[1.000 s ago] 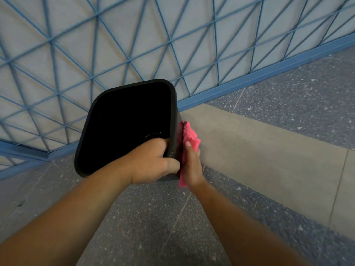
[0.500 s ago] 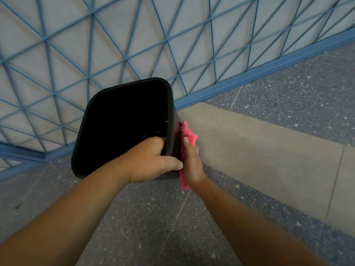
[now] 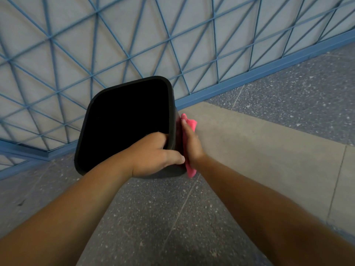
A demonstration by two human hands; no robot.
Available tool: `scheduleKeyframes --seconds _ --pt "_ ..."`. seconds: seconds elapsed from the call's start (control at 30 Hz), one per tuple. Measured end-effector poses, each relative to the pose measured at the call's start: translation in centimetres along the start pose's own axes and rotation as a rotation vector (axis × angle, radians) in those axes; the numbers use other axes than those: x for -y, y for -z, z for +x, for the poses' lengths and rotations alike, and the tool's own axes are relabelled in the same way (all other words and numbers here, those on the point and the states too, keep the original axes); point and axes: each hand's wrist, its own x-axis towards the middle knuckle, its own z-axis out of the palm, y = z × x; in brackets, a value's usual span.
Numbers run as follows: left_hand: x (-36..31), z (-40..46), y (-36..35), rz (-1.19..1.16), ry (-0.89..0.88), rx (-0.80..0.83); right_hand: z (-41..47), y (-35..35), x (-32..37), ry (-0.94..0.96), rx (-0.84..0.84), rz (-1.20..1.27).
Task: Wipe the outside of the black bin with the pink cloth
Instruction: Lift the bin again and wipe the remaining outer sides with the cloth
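The black bin (image 3: 92, 116) is seen from above, its dark mouth open towards me. My left hand (image 3: 153, 156) grips the bin's near right rim, fingers inside and thumb across the outside. My right hand (image 3: 191, 143) presses the pink cloth (image 3: 191, 123) flat against the bin's right outer wall, fingers straight and pointing away from me. The cloth shows above my fingertips and below my wrist; the part under the palm is hidden.
A blue metal grille (image 3: 172, 45) with a blue base rail runs behind the bin. The floor is speckled dark grey stone (image 3: 153, 217) with a wide plain grey strip (image 3: 259, 150) to the right.
My right hand and the cloth have slid slightly along the bin's right wall. My left hand keeps its grip on the rim. The view has shifted a little.
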Motion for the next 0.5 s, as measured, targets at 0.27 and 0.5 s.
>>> scheduleKeyframes --seconds 0.27,0.5 --pt "0.1 0.2 0.0 0.008 -0.012 0.006 -1.6 -0.2 -0.9 0.140 -0.010 0.063" --pt "0.2 0.3 -0.1 0.035 -0.046 -0.004 -3.6 -0.2 0.1 0.242 -0.039 -0.058"
